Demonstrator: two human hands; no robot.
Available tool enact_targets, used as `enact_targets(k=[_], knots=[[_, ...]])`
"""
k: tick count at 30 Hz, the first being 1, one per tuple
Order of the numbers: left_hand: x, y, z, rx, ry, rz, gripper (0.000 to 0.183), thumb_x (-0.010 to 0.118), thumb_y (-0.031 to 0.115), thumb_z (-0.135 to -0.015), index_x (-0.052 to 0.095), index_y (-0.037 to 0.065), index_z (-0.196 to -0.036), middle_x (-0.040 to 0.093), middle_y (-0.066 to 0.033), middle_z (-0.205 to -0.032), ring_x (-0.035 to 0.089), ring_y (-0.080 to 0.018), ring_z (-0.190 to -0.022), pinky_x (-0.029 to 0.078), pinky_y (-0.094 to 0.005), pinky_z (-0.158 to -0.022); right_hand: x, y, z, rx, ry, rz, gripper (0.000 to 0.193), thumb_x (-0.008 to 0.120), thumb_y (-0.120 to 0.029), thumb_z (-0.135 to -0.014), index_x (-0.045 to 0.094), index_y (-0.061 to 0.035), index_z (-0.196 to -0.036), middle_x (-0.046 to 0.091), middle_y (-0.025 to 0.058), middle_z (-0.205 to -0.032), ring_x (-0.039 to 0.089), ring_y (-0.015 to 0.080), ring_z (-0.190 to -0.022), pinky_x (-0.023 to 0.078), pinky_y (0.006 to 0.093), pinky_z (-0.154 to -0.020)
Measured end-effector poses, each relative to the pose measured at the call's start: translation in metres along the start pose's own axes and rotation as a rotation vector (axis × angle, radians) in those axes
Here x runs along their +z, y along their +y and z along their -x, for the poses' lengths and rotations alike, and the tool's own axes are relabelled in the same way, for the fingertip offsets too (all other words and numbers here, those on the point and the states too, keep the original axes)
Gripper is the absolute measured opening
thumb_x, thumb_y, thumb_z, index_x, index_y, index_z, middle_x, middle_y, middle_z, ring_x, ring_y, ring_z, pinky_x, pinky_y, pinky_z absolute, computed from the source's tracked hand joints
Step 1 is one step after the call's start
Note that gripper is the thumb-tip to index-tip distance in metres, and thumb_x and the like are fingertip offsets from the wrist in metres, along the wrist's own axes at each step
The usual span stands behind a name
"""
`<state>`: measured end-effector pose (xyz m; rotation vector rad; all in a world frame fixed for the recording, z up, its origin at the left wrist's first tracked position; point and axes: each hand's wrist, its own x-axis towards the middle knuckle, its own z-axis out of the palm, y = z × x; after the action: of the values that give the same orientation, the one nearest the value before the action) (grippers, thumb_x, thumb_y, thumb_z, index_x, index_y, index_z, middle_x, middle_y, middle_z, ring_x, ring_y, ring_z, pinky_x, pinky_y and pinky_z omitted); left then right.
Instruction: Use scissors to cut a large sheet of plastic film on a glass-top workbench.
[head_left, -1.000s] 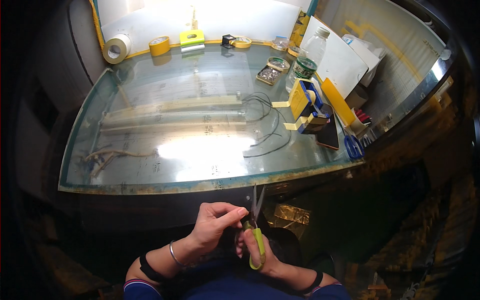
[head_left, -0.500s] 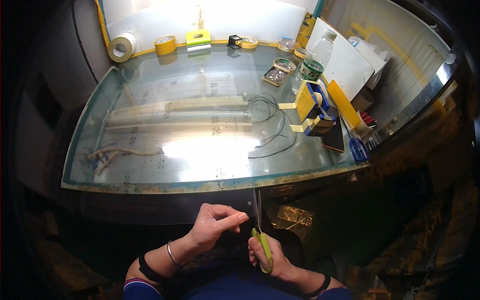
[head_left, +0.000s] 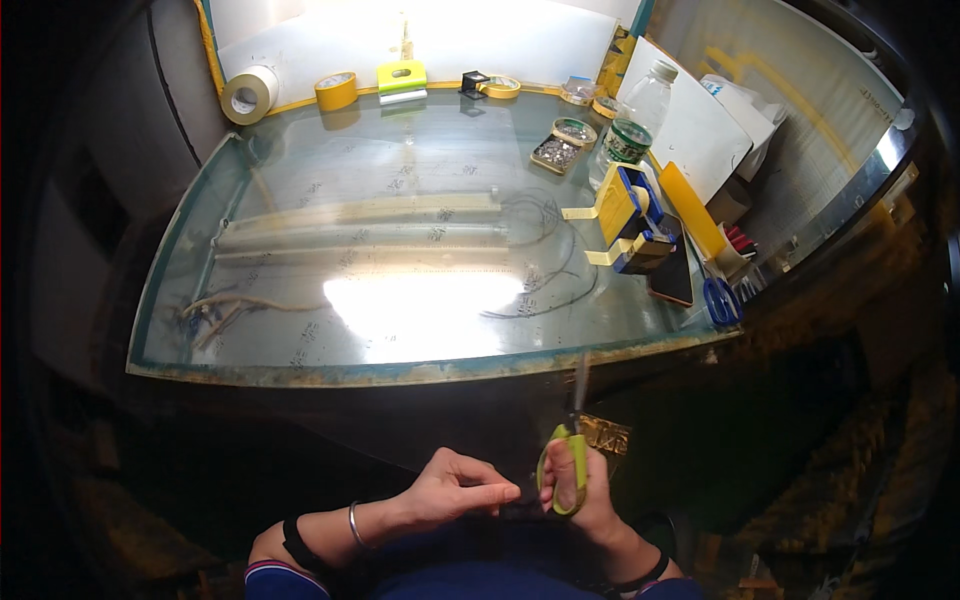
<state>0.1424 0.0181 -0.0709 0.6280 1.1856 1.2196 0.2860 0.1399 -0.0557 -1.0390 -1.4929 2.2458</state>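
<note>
My right hand (head_left: 585, 490) is wrapped round the yellow-green handles of a pair of scissors (head_left: 567, 470). Their blades point away toward the table's front edge and look nearly together, though blurred. To the left, my left hand (head_left: 465, 488) is closed in a pinch, thumb against forefinger. It appears to hold the near edge of a clear film sheet (head_left: 350, 415), hard to see against the dark. The film carries small dark printed marks and seems to stretch over the glass-topped table (head_left: 400, 375). A small gap separates the two hands.
Tape rolls (head_left: 336, 91), a green-yellow hole punch (head_left: 402, 80) and a black loupe (head_left: 474, 83) line the back. At right stand a bottle (head_left: 648, 95), a tape dispenser (head_left: 630, 220), a phone (head_left: 672, 275) and blue-handled scissors (head_left: 720, 300). Under the glass-like surface lie light tubes (head_left: 360, 235).
The scissors and my right hand have moved right, away from the film's edge. My left hand has come nearer my body and slightly right. The printed marks over the table have shifted.
</note>
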Motion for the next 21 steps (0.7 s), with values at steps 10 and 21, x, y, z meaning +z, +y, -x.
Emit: enact_targets(k=[10,21], knots=[[0.006,0.016,0.009,0.352,0.282,-0.001,0.013,0.063,0.009,-0.081,0.068,-0.003,-0.080,0.063,-0.0085,-0.069,0.055,-0.0091,-0.058,0.043,-0.0209,-0.053,-0.005,0.014,0.004,-0.017,-0.110,-0.027,0.034,0.043,-0.036,-0.092,0.048,-0.0025,-0.088,0.049,0.0044,-0.072,0.050,0.0103,-0.063,0.043,0.0229,-0.057],[-0.002,0.012,0.008,0.215,0.408,0.234,0.016,0.063,0.014,-0.082,0.067,-0.001,-0.083,0.061,-0.0055,-0.065,0.054,-0.0084,-0.059,0.042,-0.0208,-0.057,0.011,0.017,0.010,0.166,-0.336,0.169,0.034,0.044,-0.035,-0.092,0.049,-0.0021,-0.090,0.050,0.0043,-0.077,0.052,0.0108,-0.068,0.046,0.0246,-0.061]])
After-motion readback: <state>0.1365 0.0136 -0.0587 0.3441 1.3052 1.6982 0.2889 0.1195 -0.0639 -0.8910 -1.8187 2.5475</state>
